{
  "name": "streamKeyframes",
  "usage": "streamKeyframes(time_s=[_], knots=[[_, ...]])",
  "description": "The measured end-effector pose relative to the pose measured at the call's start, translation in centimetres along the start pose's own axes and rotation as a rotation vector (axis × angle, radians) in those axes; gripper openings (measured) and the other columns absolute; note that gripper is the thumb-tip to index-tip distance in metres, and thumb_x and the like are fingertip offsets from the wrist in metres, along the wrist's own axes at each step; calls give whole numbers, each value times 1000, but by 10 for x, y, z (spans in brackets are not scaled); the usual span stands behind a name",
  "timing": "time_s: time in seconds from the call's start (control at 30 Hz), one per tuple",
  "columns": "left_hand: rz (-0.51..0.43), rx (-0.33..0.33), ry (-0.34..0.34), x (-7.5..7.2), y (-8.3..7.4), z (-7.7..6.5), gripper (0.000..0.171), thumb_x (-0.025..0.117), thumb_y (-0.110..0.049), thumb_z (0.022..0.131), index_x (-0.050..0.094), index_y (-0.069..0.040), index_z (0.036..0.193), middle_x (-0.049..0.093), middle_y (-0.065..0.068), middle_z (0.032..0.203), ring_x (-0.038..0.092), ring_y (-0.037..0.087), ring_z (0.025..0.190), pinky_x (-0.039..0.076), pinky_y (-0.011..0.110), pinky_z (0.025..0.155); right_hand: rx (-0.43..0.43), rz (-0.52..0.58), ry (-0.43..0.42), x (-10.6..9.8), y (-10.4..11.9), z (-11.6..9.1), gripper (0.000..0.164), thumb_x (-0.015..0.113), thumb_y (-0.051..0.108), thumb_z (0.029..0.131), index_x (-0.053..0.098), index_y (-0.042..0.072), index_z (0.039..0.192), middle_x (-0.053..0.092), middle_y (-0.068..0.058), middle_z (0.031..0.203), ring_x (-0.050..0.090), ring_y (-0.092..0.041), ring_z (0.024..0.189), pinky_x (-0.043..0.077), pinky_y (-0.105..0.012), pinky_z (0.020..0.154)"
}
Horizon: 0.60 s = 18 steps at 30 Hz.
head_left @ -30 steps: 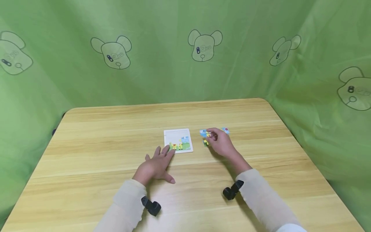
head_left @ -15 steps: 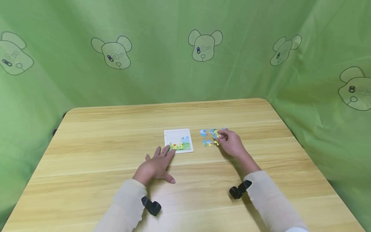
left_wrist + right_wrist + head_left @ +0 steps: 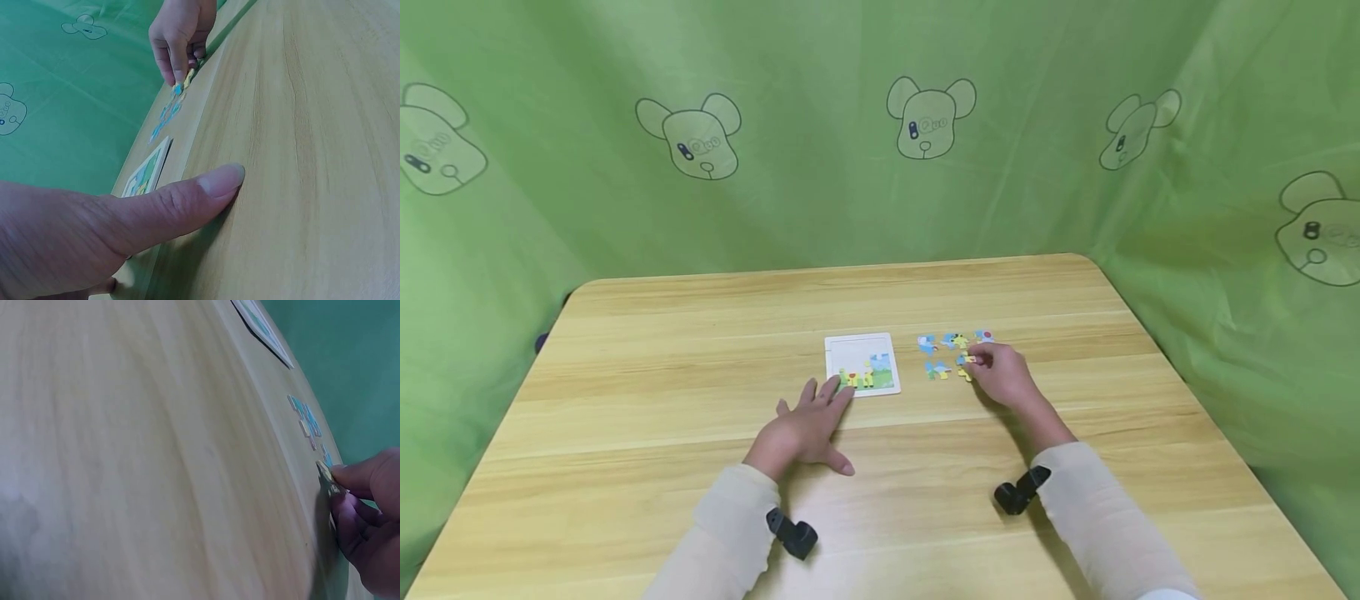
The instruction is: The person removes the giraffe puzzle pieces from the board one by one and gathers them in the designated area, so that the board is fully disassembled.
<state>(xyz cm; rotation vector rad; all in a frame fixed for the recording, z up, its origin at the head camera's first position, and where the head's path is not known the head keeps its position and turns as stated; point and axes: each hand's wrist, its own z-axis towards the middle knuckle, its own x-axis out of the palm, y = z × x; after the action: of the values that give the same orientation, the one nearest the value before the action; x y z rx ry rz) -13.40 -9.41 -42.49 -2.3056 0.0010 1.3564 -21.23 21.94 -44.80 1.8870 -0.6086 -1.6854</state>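
A square white puzzle tray [image 3: 859,337] lies mid-table, its lower part filled with joined pieces showing yellow animals on green. My left hand [image 3: 805,425] is spread flat, its straight fingertips resting on the tray's lower left corner; in the left wrist view its thumb [image 3: 187,203] stretches over the wood. To the right of the tray, my right hand [image 3: 1003,377] pinches a yellow and blue puzzle piece [image 3: 964,360] between thumb and fingers. The right wrist view shows this piece [image 3: 325,472] tilted up at one edge. The fingers hide part of it.
Several loose jigsaw pieces lie near the right hand: a blue and white one [image 3: 927,343], a yellow giraffe-like one [image 3: 957,341], one with a red spot [image 3: 984,336] and a blue-green one [image 3: 937,371]. A green curtain [image 3: 820,208] borders the wooden table [image 3: 700,333].
My right hand has moved right, from over the left loose pieces to the right ones, then slightly nearer me with a piece pinched. The left hand and tray have stayed put.
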Motion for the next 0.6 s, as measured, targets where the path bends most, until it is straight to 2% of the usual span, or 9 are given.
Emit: streamKeyframes(time_s=[0.6], knots=[[10,-4,5,0,0,0,118,81,-52,61,14,-20,152,1,9,160,1,42,143,10,74,103,-24,-64,-29,4,3,1,31,61,13,89,61,-4,116,60,-17,102,56,-29,94,48,-40,82]])
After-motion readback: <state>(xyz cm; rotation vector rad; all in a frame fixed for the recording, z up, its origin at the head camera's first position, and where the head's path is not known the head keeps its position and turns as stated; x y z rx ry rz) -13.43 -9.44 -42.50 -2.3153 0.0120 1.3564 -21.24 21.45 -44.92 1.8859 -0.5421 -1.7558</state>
